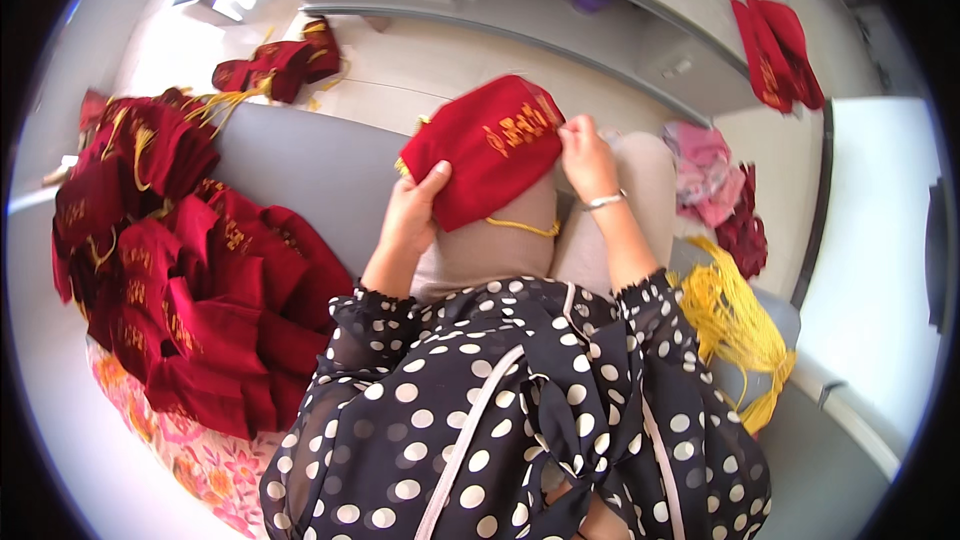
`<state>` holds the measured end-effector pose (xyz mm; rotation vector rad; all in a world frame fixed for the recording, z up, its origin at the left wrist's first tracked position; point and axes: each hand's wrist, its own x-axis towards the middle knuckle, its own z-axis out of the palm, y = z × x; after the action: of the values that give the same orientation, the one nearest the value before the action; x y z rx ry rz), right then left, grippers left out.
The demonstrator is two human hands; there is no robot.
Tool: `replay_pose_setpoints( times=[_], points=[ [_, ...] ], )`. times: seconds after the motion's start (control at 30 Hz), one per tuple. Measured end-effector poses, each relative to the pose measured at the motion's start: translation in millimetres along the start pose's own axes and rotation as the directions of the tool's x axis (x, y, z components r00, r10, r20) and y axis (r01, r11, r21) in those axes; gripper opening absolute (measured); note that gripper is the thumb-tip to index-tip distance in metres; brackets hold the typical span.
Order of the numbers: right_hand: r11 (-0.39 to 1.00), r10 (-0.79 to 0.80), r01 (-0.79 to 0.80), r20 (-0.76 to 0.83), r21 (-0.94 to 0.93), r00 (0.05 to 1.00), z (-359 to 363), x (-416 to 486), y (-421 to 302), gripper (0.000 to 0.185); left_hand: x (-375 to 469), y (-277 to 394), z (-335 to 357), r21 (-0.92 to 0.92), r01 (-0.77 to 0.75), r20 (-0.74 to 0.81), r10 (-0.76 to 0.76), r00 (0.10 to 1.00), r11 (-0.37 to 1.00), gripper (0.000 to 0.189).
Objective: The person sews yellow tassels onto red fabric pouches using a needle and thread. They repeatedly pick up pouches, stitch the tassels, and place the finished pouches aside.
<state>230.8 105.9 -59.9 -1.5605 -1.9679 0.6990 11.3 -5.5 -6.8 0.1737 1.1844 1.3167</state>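
Above my lap I hold a red cloth pouch [487, 165] bearing gold writing. My left hand [415, 206] grips its lower left edge, thumb on top of the cloth. On the opposite side, my right hand [589, 156] pinches the upper right edge between thumb and fingers. Yellow tassel fringe [405, 165] sticks out past the left end of the pouch. A yellow cord [525, 225] hangs below it across my thigh. Where the cord joins the pouch is hidden.
To my left lies a big heap of red pouches [217, 300] on a flowered cloth [210, 472]. More pouches [281, 67] lie ahead near a grey cabinet [525, 0]. A bundle of yellow cords [727, 315] sits at my right, beside pink cloth [701, 169]. Red pieces [776, 52] rest at the far right.
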Motion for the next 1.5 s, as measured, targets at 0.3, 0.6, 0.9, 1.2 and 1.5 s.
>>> replay_pose_setpoints(
  times=[0.3, 0.6, 0.9, 1.2, 1.5],
  points=[
    [0.736, 0.407, -0.384, 0.089, 0.558, 0.909, -26.4, 2.9, 50.4, 0.01, 22.4, -15.1, -19.1, 0.288, -0.168, -0.112, 0.207, 0.972, 0.943, 0.038],
    [0.584, 0.435, -0.412, 0.159, 0.7, 0.886, -40.4, 0.2, 19.9, 0.012, 33.9, 16.3, -15.3, -0.111, 0.089, 0.093, -0.079, 0.993, 0.99, 0.033],
    [0.557, 0.415, -0.375, 0.142, 0.742, 0.899, -50.1, -2.9, 13.9, 0.011, 11.1, 107.8, -1.6, -0.349, -0.163, 0.182, 0.237, 0.954, 0.923, 0.028],
    [0.542, 0.408, -0.38, 0.161, 0.75, 0.899, -52.9, -3.0, 8.7, 0.012, -6.0, 290.6, -117.1, -0.43, -0.85, -0.415, 0.769, 0.486, 0.305, 0.024],
    [0.531, 0.377, -0.381, 0.191, 0.757, 0.906, -50.4, -3.9, 15.8, 0.013, 23.7, 211.9, -195.4, -0.435, -0.795, -0.725, 0.36, 0.587, 0.422, 0.084]
  ],
)
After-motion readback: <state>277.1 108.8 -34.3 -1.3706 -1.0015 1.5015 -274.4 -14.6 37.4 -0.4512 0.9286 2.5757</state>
